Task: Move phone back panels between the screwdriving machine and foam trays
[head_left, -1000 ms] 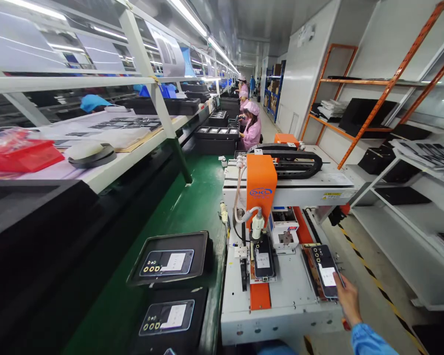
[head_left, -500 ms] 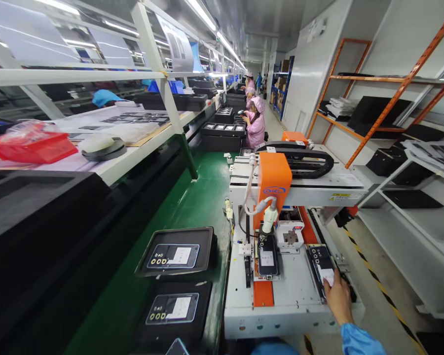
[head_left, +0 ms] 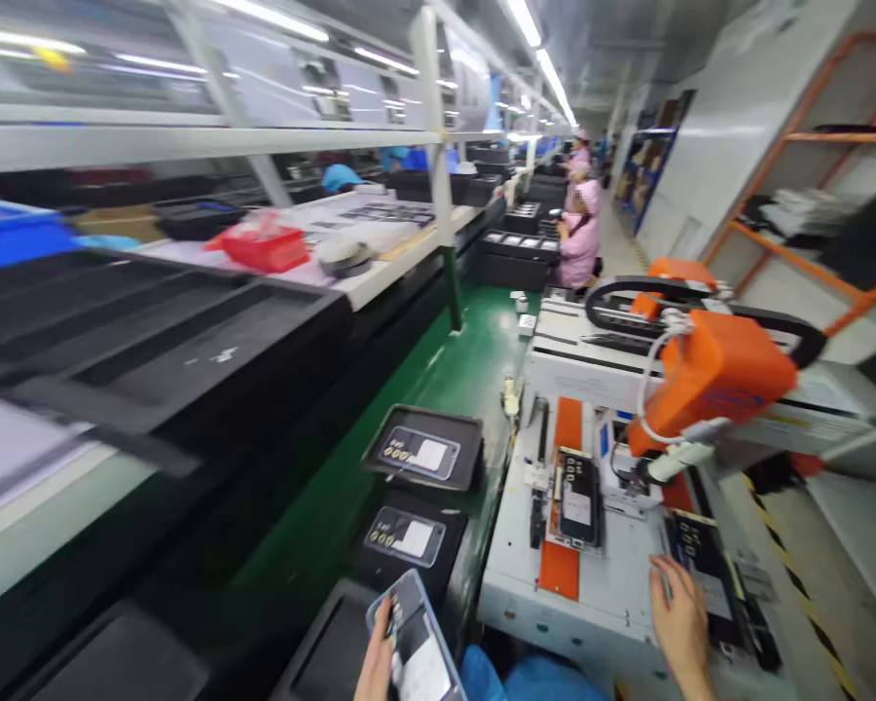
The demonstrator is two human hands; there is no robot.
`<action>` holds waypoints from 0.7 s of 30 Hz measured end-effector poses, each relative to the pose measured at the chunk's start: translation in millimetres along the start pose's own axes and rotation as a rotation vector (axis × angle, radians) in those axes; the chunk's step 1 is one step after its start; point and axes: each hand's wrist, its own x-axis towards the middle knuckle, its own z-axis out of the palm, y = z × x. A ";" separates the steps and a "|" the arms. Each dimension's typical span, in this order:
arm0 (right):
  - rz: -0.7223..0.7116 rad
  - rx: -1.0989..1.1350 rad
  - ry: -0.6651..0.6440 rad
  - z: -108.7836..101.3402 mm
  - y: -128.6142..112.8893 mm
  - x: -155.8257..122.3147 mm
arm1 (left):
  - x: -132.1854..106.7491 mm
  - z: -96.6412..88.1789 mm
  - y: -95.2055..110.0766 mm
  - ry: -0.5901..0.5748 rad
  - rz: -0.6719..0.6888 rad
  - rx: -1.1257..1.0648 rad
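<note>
My left hand (head_left: 377,662) grips a phone back cover (head_left: 418,643) with a pale rim and a white label, at the bottom centre. My right hand (head_left: 680,618) hovers at the machine's front right, thumb apart from the fingers, holding nothing. Just right of it a dark phone back cover (head_left: 703,565) lies in the right fixture. Another cover (head_left: 579,495), with gold camera rings and a white label, sits in the left fixture. The machine's orange head (head_left: 715,380) is over the right side, its pale nozzle (head_left: 678,461) angled down behind the right fixture.
Two black trays left of the machine bear phone back covers, one far (head_left: 419,454) and one nearer (head_left: 406,536). A black tray (head_left: 336,643) is at the bottom. Black bins (head_left: 211,355) and a red bin (head_left: 267,248) stand on the left bench. Co-workers in pink (head_left: 580,239) are farther back.
The view has swung left. My right hand has come off the cover in the right fixture. The orange head has shifted from the left fixture to the right. My left hand and its cover have come into view.
</note>
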 end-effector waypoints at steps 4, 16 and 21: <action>0.076 0.532 -0.745 31.5 -102.4 -52.4 | -35.0 30.4 33.0 -0.011 0.044 -0.239; -0.120 0.799 -1.621 32.1 -223.8 -95.0 | -82.5 22.9 86.6 0.018 0.103 -0.584; -0.048 0.894 -1.659 31.1 -232.9 -101.8 | -93.3 17.0 99.7 -0.016 0.068 -0.692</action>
